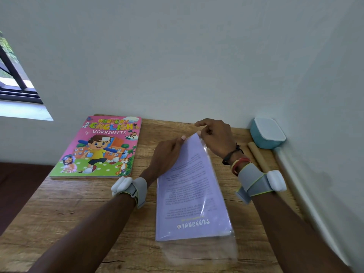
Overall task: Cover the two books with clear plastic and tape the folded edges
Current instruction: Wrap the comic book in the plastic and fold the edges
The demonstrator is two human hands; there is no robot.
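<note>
- Where the wooden table (65, 223) comes nearest to my view, a loose flap of the clear plastic (199, 251) lies flat on it, reaching past the near edge of the purple book (189, 194).
- The purple book sits right of the table's middle with the plastic wrapped round it. Its title reads upside down to me and its long side runs away from the camera.
- I see a forearm on each side of the book, each wearing a grey wrist strap with a white unit; the right wrist also carries dark and red bands.
- The left hand (167, 156) grips the book's far left edge, fingers curled round it and the thumb tip on top near the far end.
- The right hand (215, 134) pinches the plastic at the book's far corner between thumb and forefinger.
- I cannot tell whether the book's far end is raised off the table.
- Well apart to the left, the pink worksheet book (102, 148) lies flat, cover up.
- In the far right corner a teal box (267, 133) with a pale lid stands against the wall, with a wooden stick (258, 157) just beside it.
</note>
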